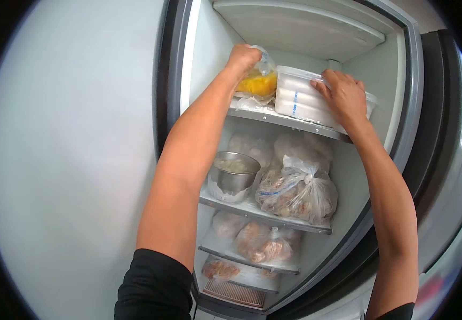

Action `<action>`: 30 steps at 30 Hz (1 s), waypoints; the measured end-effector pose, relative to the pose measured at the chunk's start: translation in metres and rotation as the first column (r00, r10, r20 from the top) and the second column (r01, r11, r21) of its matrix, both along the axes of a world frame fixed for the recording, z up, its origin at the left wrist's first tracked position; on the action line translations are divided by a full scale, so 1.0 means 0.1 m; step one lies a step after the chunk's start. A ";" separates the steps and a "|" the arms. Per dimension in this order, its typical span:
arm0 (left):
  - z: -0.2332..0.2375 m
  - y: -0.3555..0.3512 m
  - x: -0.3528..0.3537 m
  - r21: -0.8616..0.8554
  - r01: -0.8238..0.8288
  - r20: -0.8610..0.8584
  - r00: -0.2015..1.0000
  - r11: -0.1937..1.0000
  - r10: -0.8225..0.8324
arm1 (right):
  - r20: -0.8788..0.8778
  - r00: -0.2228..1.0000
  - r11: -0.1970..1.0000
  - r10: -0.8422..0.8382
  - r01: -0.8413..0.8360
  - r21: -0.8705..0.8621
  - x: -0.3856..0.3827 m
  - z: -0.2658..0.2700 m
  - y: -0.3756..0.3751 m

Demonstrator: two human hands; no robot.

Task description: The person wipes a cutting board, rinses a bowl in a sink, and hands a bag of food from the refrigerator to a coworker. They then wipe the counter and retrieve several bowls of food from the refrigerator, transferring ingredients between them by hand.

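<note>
My left hand [244, 58] is closed around the gathered top of a clear plastic bag [259, 84] with something yellow inside, on the upper shelf at the left. Beside that bag stands a translucent plastic container [301, 100] packed with white, roll-like items, with blue print on its side. My right hand [344, 95] grips the container's top edge near its right end, thumb in front and fingers over the rim. Part of the container is hidden behind this hand.
Below the upper shelf [289, 121], a metal pot [235, 173] and a large knotted bag [297, 192] share a shelf. Frosty bags of food [263, 242] lie lower down. A pale door or panel [81, 160] fills the left; the dark-edged frame [413, 101] curves along the right.
</note>
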State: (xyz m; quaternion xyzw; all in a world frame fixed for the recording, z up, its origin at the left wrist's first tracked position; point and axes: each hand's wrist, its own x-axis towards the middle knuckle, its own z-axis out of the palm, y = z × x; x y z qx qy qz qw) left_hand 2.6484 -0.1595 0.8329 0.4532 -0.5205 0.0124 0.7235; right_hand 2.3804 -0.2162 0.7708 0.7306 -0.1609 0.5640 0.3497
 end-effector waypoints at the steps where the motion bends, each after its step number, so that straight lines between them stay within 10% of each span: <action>1: -0.03 0.08 -0.02 -0.001 -0.006 0.002 1.000 1.000 0.006 | -0.004 1.000 0.999 -0.029 0.029 0.014 0.00 0.01 -0.01; 6: 0.27 0.85 -0.24 -0.130 -0.137 0.182 0.970 0.982 0.159 | -0.058 0.997 0.996 -0.045 0.049 0.071 -0.06 0.04 0.01; 8: 0.52 0.82 -0.15 -0.437 -0.051 0.288 0.938 0.898 0.194 | -0.019 0.998 0.998 -0.052 0.053 0.041 -0.05 0.04 -0.01; 10: 0.52 1.43 -0.71 -0.238 -0.537 0.180 0.794 0.809 0.580 | -0.021 0.999 0.998 -0.042 0.043 0.037 -0.05 0.02 -0.04; 12: 0.38 1.54 -0.87 -0.572 -0.453 0.192 0.737 0.684 0.648 | 0.103 0.995 0.991 0.012 0.002 -0.132 -0.03 -0.03 -0.10; 13: 0.21 1.50 -0.85 -0.523 -0.659 0.187 0.530 0.540 0.827 | 0.208 0.975 0.960 0.080 -0.019 -0.280 0.03 -0.15 -0.12; 14: -0.02 1.44 -0.80 -0.469 -0.812 0.206 0.283 0.348 0.937 | 0.270 0.915 0.947 0.301 -0.319 0.025 0.05 -0.46 0.40; 17: -0.39 1.51 -0.90 -0.225 -0.724 0.337 0.571 0.653 0.749 | 0.552 0.486 0.127 0.677 -0.817 0.563 0.33 -1.38 1.24; 18: -0.50 1.55 -0.91 -0.218 -0.771 0.335 0.517 0.598 0.788 | 0.558 0.479 0.115 0.678 -0.818 0.563 0.43 -1.42 1.23; 20: -0.61 1.60 -0.85 -0.229 -0.817 0.316 0.453 0.530 0.834 | 0.943 -0.046 -0.789 0.330 -0.562 0.249 0.59 -1.20 1.15; 24: -1.00 1.67 -0.73 -0.001 -0.611 0.281 0.759 0.791 0.587 | 0.900 -0.051 -0.788 0.433 -0.506 0.350 0.67 -0.94 1.15; 26: -1.24 1.71 -0.82 -0.111 -0.253 0.108 0.958 0.961 0.265 | 0.905 -0.077 -0.790 0.419 -0.522 0.322 0.60 -0.89 1.33; 30: -1.72 1.74 -0.86 -0.165 -0.187 0.205 0.954 0.969 0.219 | 0.837 -0.376 -0.866 0.398 -0.455 0.208 0.75 -1.13 1.24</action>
